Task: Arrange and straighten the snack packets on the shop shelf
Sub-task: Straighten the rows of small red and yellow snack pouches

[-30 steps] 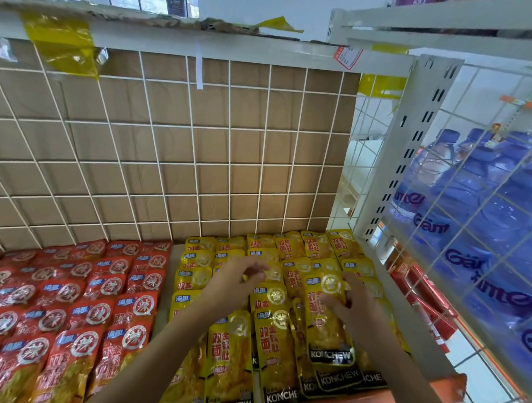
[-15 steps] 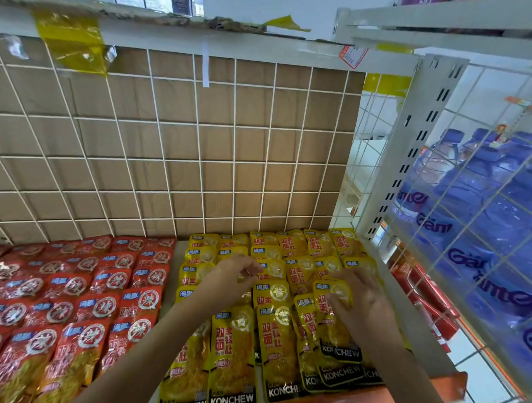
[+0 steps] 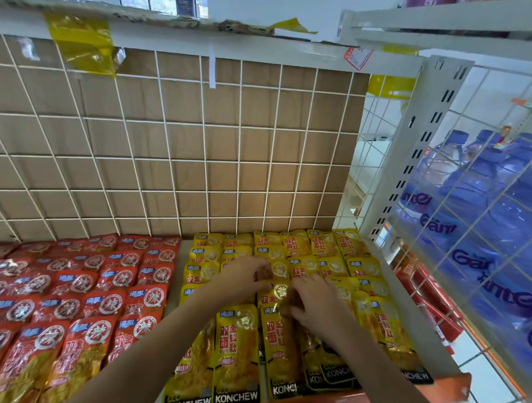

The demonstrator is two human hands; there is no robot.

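Yellow KONCHEW snack packets (image 3: pixel 237 352) lie in overlapping rows on the right part of the shelf. Red packets (image 3: pixel 89 300) of the same kind fill the left part. My left hand (image 3: pixel 246 275) rests on the yellow rows near the middle, fingertips pinching the top edge of a yellow packet. My right hand (image 3: pixel 316 302) lies just to its right, palm down, fingers curled on a yellow packet (image 3: pixel 278 292) in the middle column. The two hands almost touch. Both forearms reach in from the bottom and hide some packets beneath them.
A white wire grid over brown board (image 3: pixel 177 150) backs the shelf. An orange front lip (image 3: pixel 443 385) edges the shelf. At the right, a white slotted upright (image 3: pixel 415 152) and a wire side panel hold back blue water bottles (image 3: pixel 484 210). Another shelf board (image 3: pixel 190 40) hangs overhead.
Both hands have moved inward toward the middle column of yellow packets. The right hand slid left and up, and the left hand shifted right, so they now sit close together.
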